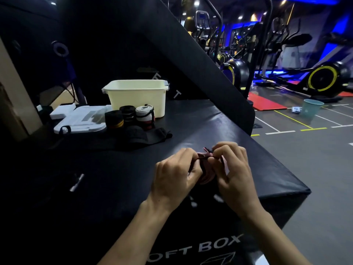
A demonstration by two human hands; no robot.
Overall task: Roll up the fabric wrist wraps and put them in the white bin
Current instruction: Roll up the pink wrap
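I see the black padded bench [200, 119] first, with the white bin [137, 96] at its far side and three rolled wraps [129, 116] standing just in front of it. An unrolled black wrap [145, 134] lies nearer. My left hand [176, 175] and right hand [232, 173] both pinch a dark red wrap [205, 169], grip pressed on it, nearly rolled. Next, I judge: secure its loop, then carry it to the bin.
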